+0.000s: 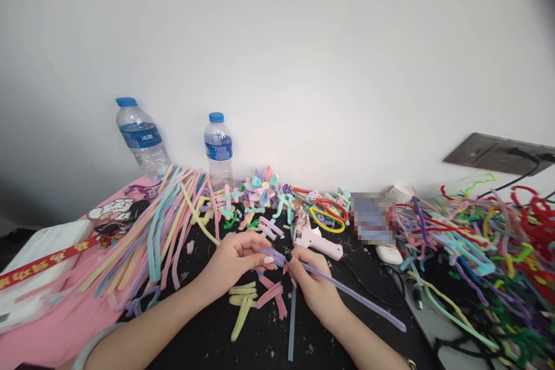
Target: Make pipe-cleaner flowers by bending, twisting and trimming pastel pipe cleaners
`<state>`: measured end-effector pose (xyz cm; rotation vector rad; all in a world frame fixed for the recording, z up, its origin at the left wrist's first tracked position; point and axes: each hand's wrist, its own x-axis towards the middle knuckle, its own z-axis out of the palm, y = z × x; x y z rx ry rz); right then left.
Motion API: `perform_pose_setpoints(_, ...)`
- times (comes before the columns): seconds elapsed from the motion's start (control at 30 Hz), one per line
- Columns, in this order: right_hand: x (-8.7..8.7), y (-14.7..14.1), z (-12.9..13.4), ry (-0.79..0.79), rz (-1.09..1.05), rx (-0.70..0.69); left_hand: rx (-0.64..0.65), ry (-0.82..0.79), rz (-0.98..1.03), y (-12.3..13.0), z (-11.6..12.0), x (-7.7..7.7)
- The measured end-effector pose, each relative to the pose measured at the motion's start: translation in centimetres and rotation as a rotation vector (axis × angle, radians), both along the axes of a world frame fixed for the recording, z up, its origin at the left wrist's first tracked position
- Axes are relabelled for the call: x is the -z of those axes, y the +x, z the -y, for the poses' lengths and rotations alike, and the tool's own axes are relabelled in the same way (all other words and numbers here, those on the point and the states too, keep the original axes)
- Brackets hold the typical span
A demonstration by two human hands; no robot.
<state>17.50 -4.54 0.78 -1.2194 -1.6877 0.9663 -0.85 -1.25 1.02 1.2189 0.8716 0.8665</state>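
Near the middle of the black surface (195,344), the left hand (240,260) is pinching what looks like the folded end of a purple pipe cleaner (368,303), and the right hand (314,283) is gripping it just beside, its long tail trailing to the near right. For neat folding, the left hand should be keeping the layers tight and level while the right is guiding the tail without twisting it. Yellow pieces (241,309) and pink pieces (273,296) are lying just nearer, beside a clear glue stick (292,324). Beyond the hands, a glue gun (321,244) is resting near scissors (332,230). Loose pipe cleaners (165,225) are spreading across the left; a colourful tangle (489,254) is crowding the right. Two bottles (219,147) are standing against a pale wall (303,58), and a socket (489,153) is carrying a plug at far right.
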Motion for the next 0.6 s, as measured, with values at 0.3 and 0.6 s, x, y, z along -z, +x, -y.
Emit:
perform_pose_setpoints(0.3,0.07,0.09,-0.04,0.025,0.0,-0.028,-0.034,0.047,-0.024,-0.1,-0.12,0.07)
perform_pose_setpoints(0.6,-0.06,0.13,0.02,0.036,0.003,-0.031,-0.055,0.063,-0.035,-0.09,-0.01,-0.01)
